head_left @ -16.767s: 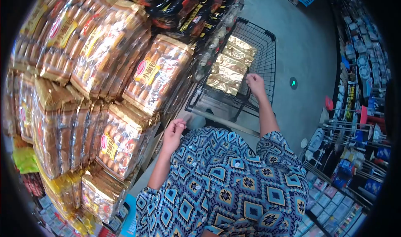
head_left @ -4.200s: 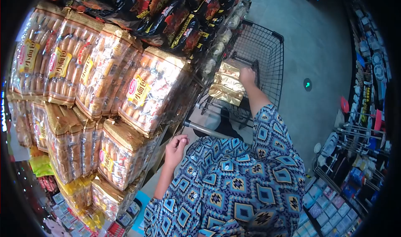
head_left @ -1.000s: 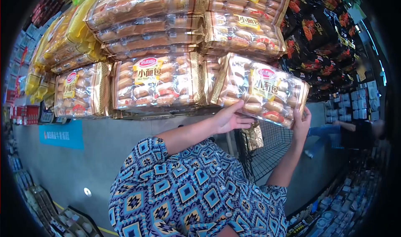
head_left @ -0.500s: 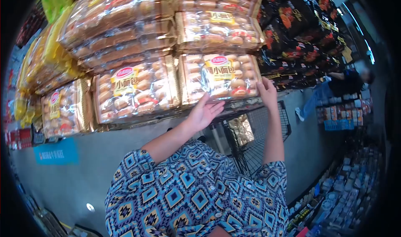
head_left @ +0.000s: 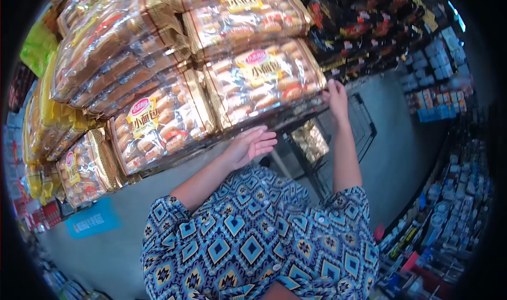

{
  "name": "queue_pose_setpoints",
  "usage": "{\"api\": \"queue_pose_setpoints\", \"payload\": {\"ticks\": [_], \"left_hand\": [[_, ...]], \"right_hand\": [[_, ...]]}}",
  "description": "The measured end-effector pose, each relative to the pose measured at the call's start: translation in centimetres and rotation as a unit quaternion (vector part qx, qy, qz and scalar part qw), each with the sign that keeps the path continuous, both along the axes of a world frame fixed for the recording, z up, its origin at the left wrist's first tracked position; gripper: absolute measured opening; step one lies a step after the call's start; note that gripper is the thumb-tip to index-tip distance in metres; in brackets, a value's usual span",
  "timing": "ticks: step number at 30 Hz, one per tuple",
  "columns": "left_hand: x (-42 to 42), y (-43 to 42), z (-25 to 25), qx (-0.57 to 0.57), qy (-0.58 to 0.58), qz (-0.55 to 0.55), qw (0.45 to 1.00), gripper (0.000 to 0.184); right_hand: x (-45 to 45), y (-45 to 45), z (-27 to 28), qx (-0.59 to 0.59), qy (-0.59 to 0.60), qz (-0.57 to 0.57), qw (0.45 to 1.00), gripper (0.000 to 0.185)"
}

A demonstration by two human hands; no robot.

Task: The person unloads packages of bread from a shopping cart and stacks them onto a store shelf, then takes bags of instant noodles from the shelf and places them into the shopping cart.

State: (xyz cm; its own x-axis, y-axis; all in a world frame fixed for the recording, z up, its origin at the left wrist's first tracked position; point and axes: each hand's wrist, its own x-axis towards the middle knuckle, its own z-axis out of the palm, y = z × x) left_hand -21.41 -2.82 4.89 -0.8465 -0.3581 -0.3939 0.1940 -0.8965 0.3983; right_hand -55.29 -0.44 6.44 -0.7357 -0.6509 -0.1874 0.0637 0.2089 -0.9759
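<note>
Head view, bread pack (head_left: pixel 266 86), left grip (head_left: pixel 251 146) spread below, right grip (head_left: pixel 337 100) by its corner, closure unclear

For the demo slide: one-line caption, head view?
Open left hand before a bread pack, right hand by its corner, gold pack in the cart.

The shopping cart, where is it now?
Right of centre in the head view, the cart shows on both sides of the right forearm, below the black bags.
</note>
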Motion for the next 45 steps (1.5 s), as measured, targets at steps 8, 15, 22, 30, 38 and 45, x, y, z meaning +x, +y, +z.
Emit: {"api": "queue_pose_setpoints", "payload": {"ticks": [8,15,22,30,38,45], "left_hand": [[3.5,-0.7,-2.9,0.057,-0.051,0.041,0.996,0.037],[2.8,-1.6,-2.9,0.087,-0.024,0.115,0.989,0.038],[5.0,0.6,-5.8,0.033,-0.170,0.035,0.984,0.031],[4.9,2.3,-5.9,0.036,-0.225,-0.013,0.974,0.026],[-1.9,3.1,-2.1,-0.291,-0.256,-0.207,0.898,0.021],[-1.6,4.3,-2.2,-0.359,-0.274,-0.232,0.861,0.025]], "right_hand": [[8.5,3.6,-1.4,0.043,-0.225,0.074,0.971,0.069],[9.5,1.1,-2.4,-0.005,-0.170,0.077,0.982,0.067],[11.5,8.2,-8.3,-0.022,-0.169,0.159,0.972,0.026],[14.9,14.6,-10.0,0.061,-0.026,0.151,0.986,0.022],[6.7,17.1,-12.3,0.134,0.099,0.084,0.982,0.020],[-3.2,17.8,-19.1,0.477,0.317,0.150,0.806,0.022]]}}
